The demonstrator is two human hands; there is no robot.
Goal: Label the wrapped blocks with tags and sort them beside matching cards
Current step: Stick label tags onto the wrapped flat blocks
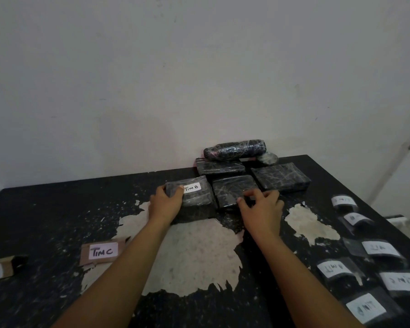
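Note:
A black wrapped block (194, 197) carrying a white "Tim B" tag (191, 187) lies at the table's middle, and my left hand (167, 202) grips its near left corner. My right hand (262, 204) rests with curled fingers on the near edge of a second, untagged wrapped block (232, 189) right beside it. Two more flat wrapped blocks (219, 167) (279, 177) and a wrapped roll (234, 149) sit behind, against the wall. A brown card marked "Tim C" (103, 252) lies at the near left.
Several loose tags in dark sleeves (380, 248) are spread along the table's right side. Another brown card (3, 267) lies at the far left edge. The black tabletop (57, 209) is worn, with pale peeled patches. A white wall stands right behind the blocks.

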